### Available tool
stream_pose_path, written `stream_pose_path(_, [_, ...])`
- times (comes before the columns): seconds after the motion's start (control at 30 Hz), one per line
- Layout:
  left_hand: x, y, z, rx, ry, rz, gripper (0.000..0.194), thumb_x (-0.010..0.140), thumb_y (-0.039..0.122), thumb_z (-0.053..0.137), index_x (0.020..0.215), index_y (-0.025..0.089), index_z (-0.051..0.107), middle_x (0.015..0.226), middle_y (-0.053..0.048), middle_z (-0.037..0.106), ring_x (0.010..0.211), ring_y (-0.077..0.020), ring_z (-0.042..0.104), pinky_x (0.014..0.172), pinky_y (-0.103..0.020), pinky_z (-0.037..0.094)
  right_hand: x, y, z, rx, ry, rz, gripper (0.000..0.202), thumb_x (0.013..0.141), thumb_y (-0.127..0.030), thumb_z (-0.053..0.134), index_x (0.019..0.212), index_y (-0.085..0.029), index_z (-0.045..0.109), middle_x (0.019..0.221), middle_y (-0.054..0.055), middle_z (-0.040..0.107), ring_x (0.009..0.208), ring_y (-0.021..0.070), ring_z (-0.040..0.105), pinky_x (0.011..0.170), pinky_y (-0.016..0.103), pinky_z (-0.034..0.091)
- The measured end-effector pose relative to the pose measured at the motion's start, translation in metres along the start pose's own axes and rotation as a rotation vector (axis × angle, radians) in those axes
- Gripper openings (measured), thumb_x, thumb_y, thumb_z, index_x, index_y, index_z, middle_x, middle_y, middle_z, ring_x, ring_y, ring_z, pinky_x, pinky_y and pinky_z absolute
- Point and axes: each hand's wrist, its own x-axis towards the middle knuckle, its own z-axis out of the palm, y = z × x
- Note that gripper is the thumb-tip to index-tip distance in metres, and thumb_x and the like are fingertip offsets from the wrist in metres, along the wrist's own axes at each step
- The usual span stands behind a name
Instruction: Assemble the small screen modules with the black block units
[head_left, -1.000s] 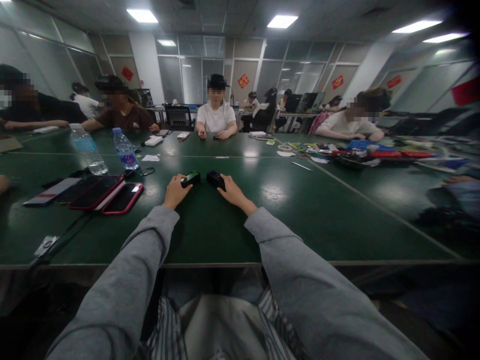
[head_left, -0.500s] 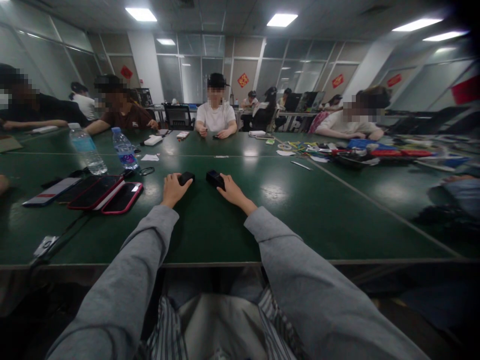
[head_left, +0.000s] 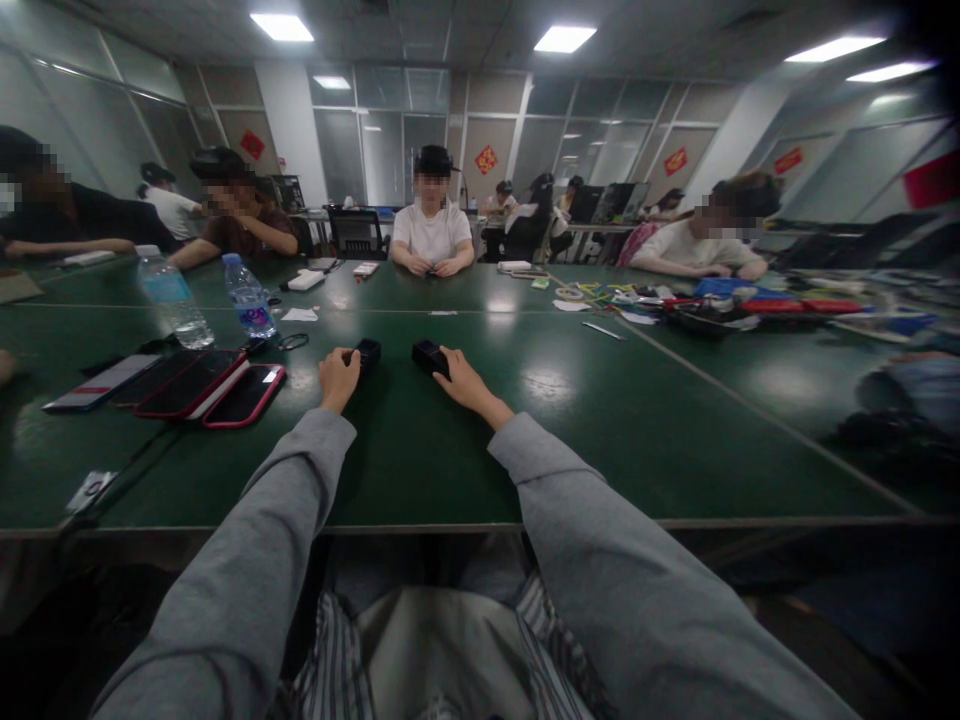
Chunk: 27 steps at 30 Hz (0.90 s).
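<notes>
Left grip (head_left: 340, 382): we clasp left box (head_left: 368, 352)
Right grip (head_left: 463, 378): we clasp right box (head_left: 427, 354)
Bench (head_left: 427, 460) under grips: we should steady boxes lightly

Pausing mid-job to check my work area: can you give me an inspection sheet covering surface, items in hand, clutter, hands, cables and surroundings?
Surface: green table, glossy, with light reflections.
Items in hand: left black device and right black device, apart.
Clutter: phones and two bottles at left; mixed pile at far right.
Hands: left hand and right hand each grip one device.
Cables: dark cable at left, near the table's front edge.
Surroundings: person seated opposite, others nearby.
</notes>
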Motion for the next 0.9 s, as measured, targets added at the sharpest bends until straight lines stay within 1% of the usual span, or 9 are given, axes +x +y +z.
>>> stream_pose_path(0.1, [-0.001, 0.001, 0.001, -0.036, -0.009, 0.004, 0.039, 0.09, 0.046, 0.047, 0.113, 0.017, 0.059, 0.115, -0.014, 0.066, 0.107, -0.024, 0.061, 0.096, -0.038, 0.045, -0.001, 0.0, 0.0, 0.005, 0.001, 0.008, 0.06, 0.092, -0.033, 0.052, 0.144, -0.011, 0.032, 0.13, 0.018, 0.046, 0.117, 0.029, 0.054, 0.099, 0.045, 0.048])
stream_pose_path(0.27, [-0.008, 0.006, -0.001, 0.022, -0.028, 0.108, 0.056, 0.081, 0.053, 0.06, 0.124, 0.017, 0.053, 0.123, -0.014, 0.06, 0.115, -0.0266, 0.058, 0.098, -0.038, 0.045, -0.002, -0.006, -0.001, 0.025, 0.02, 0.022, 0.058, 0.092, -0.032, 0.051, 0.144, -0.012, 0.032, 0.131, 0.018, 0.046, 0.117, 0.0287, 0.053, 0.099, 0.046, 0.047])
stream_pose_path(0.33, [-0.01, 0.008, -0.003, 0.057, -0.039, 0.142, 0.058, 0.078, 0.048, 0.065, 0.126, 0.019, 0.052, 0.125, -0.014, 0.058, 0.116, -0.0277, 0.057, 0.098, -0.038, 0.045, 0.0, -0.012, -0.006, 0.041, 0.097, 0.02, 0.058, 0.094, -0.031, 0.047, 0.146, -0.013, 0.03, 0.132, 0.017, 0.045, 0.118, 0.0278, 0.052, 0.101, 0.044, 0.046])
stream_pose_path(0.43, [-0.014, 0.011, -0.006, 0.086, -0.043, 0.166, 0.053, 0.077, 0.04, 0.066, 0.125, 0.02, 0.053, 0.123, -0.014, 0.059, 0.113, -0.0292, 0.059, 0.096, -0.04, 0.046, 0.004, -0.018, -0.019, 0.049, 0.304, 0.052, 0.06, 0.097, -0.034, 0.04, 0.15, -0.016, 0.019, 0.137, 0.017, 0.04, 0.124, 0.028, 0.047, 0.105, 0.044, 0.042])
stream_pose_path(0.53, [-0.016, 0.015, -0.008, 0.081, -0.035, 0.202, 0.045, 0.08, 0.033, 0.062, 0.123, 0.022, 0.056, 0.118, -0.012, 0.062, 0.109, -0.0289, 0.06, 0.096, -0.042, 0.046, 0.006, -0.012, -0.029, 0.016, 0.428, 0.126, 0.06, 0.097, -0.035, 0.037, 0.151, -0.016, 0.016, 0.14, 0.019, 0.036, 0.128, 0.0314, 0.042, 0.106, 0.049, 0.04])
stream_pose_path(0.6, [-0.017, 0.017, -0.008, 0.071, -0.036, 0.222, 0.04, 0.081, 0.029, 0.06, 0.121, 0.022, 0.058, 0.117, -0.011, 0.062, 0.109, -0.0281, 0.06, 0.098, -0.042, 0.045, 0.004, -0.001, -0.03, -0.023, 0.411, 0.187, 0.059, 0.096, -0.031, 0.038, 0.149, -0.013, 0.021, 0.137, 0.02, 0.038, 0.125, 0.033, 0.045, 0.103, 0.05, 0.042])
stream_pose_path(0.7, [-0.019, 0.022, -0.013, 0.043, -0.01, 0.249, 0.034, 0.084, 0.027, 0.057, 0.117, 0.021, 0.06, 0.122, -0.011, 0.061, 0.116, -0.0274, 0.057, 0.102, -0.041, 0.044, 0.0, 0.019, -0.023, -0.099, 0.289, 0.284, 0.055, 0.091, -0.024, 0.044, 0.143, -0.009, 0.032, 0.127, 0.021, 0.045, 0.116, 0.0325, 0.051, 0.097, 0.05, 0.046])
stream_pose_path(0.8, [-0.022, 0.032, -0.023, -0.009, 0.129, 0.297, 0.035, 0.089, 0.027, 0.051, 0.122, 0.021, 0.057, 0.136, -0.011, 0.053, 0.128, -0.0251, 0.049, 0.108, -0.04, 0.04, -0.003, 0.032, -0.015, -0.143, 0.208, 0.322, 0.054, 0.087, -0.019, 0.049, 0.139, -0.008, 0.038, 0.123, 0.021, 0.046, 0.115, 0.0325, 0.051, 0.097, 0.049, 0.046])
stream_pose_path(0.9, [-0.029, 0.046, -0.033, -0.037, 0.288, 0.341, 0.038, 0.093, 0.03, 0.045, 0.129, 0.02, 0.052, 0.148, -0.01, 0.042, 0.138, -0.0232, 0.038, 0.114, -0.039, 0.035, -0.003, 0.035, -0.01, -0.151, 0.198, 0.326, 0.058, 0.085, -0.02, 0.051, 0.139, -0.006, 0.037, 0.124, 0.023, 0.044, 0.115, 0.0338, 0.05, 0.097, 0.05, 0.046])
